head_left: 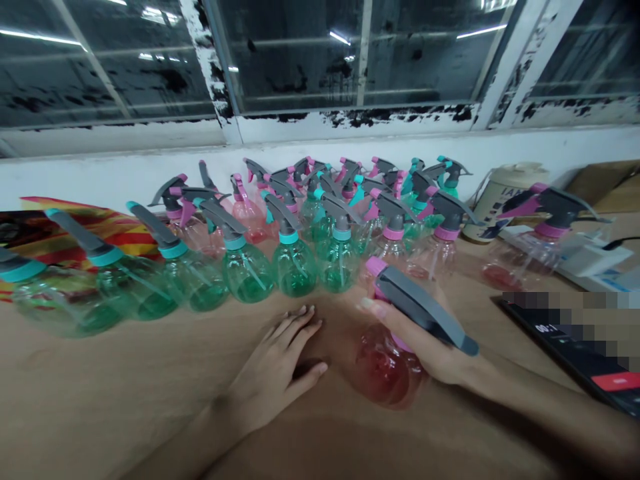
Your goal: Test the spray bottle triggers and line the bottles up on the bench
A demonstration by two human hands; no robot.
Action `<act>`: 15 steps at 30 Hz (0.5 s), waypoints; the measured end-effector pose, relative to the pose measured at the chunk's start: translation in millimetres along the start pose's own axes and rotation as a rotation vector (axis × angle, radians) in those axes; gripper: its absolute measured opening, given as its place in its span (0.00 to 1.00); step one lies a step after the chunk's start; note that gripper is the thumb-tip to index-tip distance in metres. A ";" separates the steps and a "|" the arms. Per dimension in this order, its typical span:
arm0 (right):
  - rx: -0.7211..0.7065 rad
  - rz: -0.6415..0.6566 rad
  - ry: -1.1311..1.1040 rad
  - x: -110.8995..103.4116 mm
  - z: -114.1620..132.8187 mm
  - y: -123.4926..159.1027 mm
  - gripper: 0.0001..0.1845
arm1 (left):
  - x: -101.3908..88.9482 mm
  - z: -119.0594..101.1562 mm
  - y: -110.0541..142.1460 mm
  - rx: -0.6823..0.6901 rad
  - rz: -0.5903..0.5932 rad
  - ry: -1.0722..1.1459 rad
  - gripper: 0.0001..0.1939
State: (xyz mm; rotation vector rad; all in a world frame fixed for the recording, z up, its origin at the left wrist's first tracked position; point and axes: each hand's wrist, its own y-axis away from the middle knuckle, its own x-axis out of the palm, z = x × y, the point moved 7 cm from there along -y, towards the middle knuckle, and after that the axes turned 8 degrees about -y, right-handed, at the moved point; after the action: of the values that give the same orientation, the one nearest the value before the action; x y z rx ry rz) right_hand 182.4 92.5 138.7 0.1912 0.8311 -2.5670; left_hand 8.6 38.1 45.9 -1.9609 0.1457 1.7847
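A pink spray bottle with a grey and pink trigger head is in front of me, tilted, its base low near the table. My right hand is wrapped round its neck below the spray head. To its left, my left hand rests palm down on the table, fingers stretched out and holding nothing. Beyond my hands stands a front row of spray bottles, among them a green spray bottle with a turquoise collar and a clear pink spray bottle. Several more pink and green ones crowd behind.
A phone lies at the right, beside a white power strip. Another pink spray bottle stands near it. A cream tumbler and a cardboard box are at the back right. Colourful cloth or plastic lies behind the left bottles.
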 end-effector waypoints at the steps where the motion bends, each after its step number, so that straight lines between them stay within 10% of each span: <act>1: 0.011 0.004 -0.008 0.2 -0.4 -0.9 0.06 | 0.5 0.0 0.0 -0.004 0.003 0.000 0.27; 15: -0.016 -0.012 -0.088 1.5 -4.3 -5.8 0.05 | -0.5 -0.3 -1.2 -0.008 0.008 -0.032 0.26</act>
State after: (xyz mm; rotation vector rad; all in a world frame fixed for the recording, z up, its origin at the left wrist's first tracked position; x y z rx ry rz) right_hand 178.5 98.7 137.8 0.0677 0.8213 -2.5591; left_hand 9.2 38.9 46.7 -1.9393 0.1360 1.8236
